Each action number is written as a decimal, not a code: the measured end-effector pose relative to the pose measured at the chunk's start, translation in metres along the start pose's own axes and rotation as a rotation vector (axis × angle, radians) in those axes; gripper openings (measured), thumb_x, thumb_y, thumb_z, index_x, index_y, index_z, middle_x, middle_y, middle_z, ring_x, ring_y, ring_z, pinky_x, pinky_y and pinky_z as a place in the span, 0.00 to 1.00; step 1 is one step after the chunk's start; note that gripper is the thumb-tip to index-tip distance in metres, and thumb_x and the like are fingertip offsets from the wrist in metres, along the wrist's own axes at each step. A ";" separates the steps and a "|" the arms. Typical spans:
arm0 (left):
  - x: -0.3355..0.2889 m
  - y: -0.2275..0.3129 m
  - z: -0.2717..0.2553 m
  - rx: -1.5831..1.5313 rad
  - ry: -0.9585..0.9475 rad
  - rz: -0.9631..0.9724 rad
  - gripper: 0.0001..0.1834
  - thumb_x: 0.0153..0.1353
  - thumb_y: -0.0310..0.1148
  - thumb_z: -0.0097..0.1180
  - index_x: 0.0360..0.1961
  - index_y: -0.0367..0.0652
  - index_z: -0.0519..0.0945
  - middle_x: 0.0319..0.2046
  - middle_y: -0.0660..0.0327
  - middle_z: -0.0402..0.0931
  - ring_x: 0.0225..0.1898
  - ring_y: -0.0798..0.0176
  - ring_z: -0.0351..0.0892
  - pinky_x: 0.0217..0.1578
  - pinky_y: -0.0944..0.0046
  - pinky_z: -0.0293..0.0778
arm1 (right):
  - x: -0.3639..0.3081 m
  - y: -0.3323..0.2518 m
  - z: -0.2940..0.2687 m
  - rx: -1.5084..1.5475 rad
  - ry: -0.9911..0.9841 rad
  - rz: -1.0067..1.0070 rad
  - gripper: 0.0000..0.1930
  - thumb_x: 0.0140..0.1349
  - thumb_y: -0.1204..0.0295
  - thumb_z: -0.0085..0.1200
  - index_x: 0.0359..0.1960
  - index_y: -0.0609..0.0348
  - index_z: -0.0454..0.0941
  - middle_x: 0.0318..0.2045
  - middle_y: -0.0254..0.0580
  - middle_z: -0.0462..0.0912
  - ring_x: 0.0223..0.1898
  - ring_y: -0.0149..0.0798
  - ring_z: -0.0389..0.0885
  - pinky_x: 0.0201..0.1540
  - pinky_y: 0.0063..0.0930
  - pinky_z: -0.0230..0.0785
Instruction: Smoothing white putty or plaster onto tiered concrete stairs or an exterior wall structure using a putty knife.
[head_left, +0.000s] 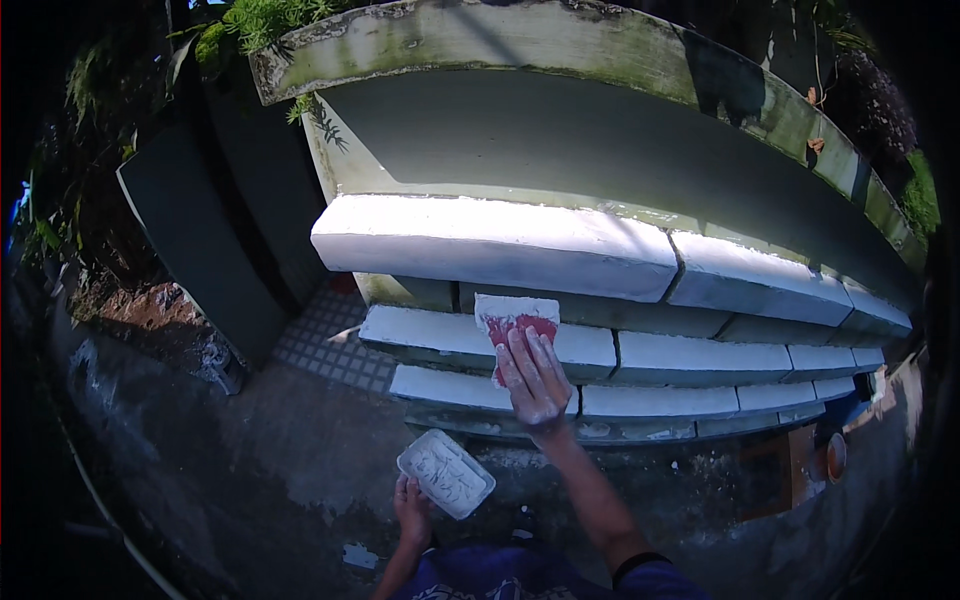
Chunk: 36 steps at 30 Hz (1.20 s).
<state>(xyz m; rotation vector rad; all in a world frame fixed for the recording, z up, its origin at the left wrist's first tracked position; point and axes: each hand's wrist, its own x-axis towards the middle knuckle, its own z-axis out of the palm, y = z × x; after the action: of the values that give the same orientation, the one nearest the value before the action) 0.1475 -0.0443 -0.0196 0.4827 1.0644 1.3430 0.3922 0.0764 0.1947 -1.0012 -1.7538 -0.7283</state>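
Unreadable pale print [492, 591] on the blue shirt [540, 561]

The scene is lit strongly by daylight from above. The top of the upper white ledge [490, 240] is almost burned out by glare, while the back wall [560, 130] is left in shade. Dark shadows are cast across the mossy coping [590, 50]. Straight edges are bent, and the corners are swallowed by blackness.
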 end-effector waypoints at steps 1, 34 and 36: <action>-0.003 0.006 0.001 -0.007 0.011 0.004 0.25 0.69 0.44 0.50 0.62 0.46 0.65 0.46 0.65 0.76 0.42 0.70 0.78 0.34 0.68 0.75 | 0.008 0.008 -0.014 -0.039 0.084 0.026 0.21 0.59 0.78 0.52 0.56 0.58 0.77 0.57 0.53 0.76 0.60 0.56 0.74 0.62 0.52 0.67; 0.018 0.023 -0.042 0.083 -0.075 -0.070 0.27 0.69 0.48 0.48 0.64 0.47 0.62 0.54 0.58 0.72 0.51 0.54 0.76 0.45 0.50 0.75 | -0.086 0.071 -0.035 -0.248 -0.319 0.087 0.25 0.55 0.78 0.55 0.58 0.50 0.76 0.63 0.47 0.71 0.64 0.53 0.68 0.66 0.52 0.60; 0.022 0.022 -0.038 0.072 -0.049 -0.053 0.28 0.69 0.48 0.47 0.64 0.46 0.63 0.54 0.57 0.72 0.52 0.52 0.76 0.46 0.48 0.75 | -0.062 0.066 -0.049 -0.279 -0.124 -0.002 0.22 0.57 0.75 0.56 0.55 0.50 0.77 0.61 0.48 0.74 0.63 0.53 0.71 0.64 0.53 0.63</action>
<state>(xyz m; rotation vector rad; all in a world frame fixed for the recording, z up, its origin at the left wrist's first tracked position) 0.1014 -0.0296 -0.0272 0.5350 1.0812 1.2440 0.4844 0.0493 0.1574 -1.2554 -1.7907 -0.9483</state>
